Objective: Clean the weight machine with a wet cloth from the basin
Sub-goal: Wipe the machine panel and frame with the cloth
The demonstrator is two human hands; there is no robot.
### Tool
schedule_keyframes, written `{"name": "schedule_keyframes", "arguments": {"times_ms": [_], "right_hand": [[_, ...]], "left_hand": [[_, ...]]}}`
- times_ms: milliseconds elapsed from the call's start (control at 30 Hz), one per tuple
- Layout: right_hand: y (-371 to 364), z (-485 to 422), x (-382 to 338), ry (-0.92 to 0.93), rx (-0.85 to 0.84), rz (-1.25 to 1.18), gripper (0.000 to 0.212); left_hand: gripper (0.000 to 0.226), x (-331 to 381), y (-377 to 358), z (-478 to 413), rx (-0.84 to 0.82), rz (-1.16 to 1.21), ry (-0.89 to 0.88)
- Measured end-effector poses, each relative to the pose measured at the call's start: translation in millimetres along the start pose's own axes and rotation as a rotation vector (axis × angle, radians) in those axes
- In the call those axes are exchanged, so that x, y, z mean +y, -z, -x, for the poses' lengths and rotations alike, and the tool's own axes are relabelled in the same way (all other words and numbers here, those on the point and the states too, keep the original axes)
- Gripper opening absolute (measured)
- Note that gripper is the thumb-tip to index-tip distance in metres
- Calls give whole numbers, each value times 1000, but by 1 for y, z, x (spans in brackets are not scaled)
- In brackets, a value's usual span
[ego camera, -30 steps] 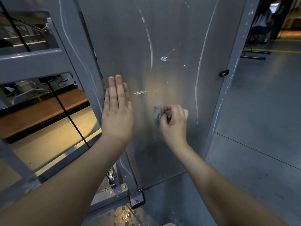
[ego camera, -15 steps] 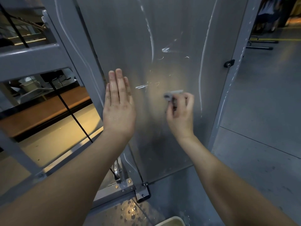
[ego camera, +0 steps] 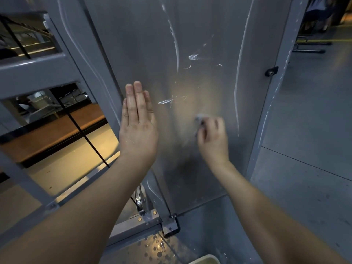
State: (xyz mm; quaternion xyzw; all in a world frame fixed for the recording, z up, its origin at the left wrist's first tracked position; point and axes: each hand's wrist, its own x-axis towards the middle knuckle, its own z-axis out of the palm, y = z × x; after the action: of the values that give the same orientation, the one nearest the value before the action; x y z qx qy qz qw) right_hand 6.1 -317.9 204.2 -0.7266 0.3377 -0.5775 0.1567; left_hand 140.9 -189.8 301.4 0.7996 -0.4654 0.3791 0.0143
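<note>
On the panel [ego camera: 205,31], mid-height: your right hand [ego camera: 213,140], fingers curled and pinching the cloth [ego camera: 200,118] against it; blurred, so likely mid-stroke. Since a second ago the cloth has gone up the panel and come part-way back, a short scrub over one patch. At the panel's left edge: your left hand [ego camera: 138,128], flat, fingers straight and together, pressed there unchanged. Higher on the panel: white streaks [ego camera: 165,101], uncleared. Below the panel's foot: basin [ego camera: 204,260], rim only. Judgement: wiping under way, much of the panel left.
</note>
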Motion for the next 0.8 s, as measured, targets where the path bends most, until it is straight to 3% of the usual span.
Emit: {"name": "schedule_keyframes", "arguments": {"times_ms": [100, 167, 233, 267, 433, 567, 667, 800], "right_hand": [[-2, -10, -10, -80, 133, -89, 26], [-13, 21, -12, -37, -51, -73, 24], [-12, 48, -3, 129, -270, -2, 12], [-8, 46, 3, 196, -288, 33, 12], [5, -4, 8, -27, 18, 19, 26], [-13, 29, -7, -3, -23, -42, 36], [-12, 29, 1, 41, -52, -50, 15], [-11, 11, 4, -101, 109, -81, 6]], "left_hand": [[92, 3, -1, -2, -2, 9, 4], [85, 4, 0, -3, 3, 16, 11], [85, 4, 2, -2, 0, 14, 8], [86, 4, 1, -2, -1, 14, 6], [95, 4, 3, -1, -28, 16, 20], [93, 4, 5, -1, -34, 17, 18], [93, 4, 4, -1, -27, 16, 12], [95, 3, 4, 0, -33, 6, 11]]}}
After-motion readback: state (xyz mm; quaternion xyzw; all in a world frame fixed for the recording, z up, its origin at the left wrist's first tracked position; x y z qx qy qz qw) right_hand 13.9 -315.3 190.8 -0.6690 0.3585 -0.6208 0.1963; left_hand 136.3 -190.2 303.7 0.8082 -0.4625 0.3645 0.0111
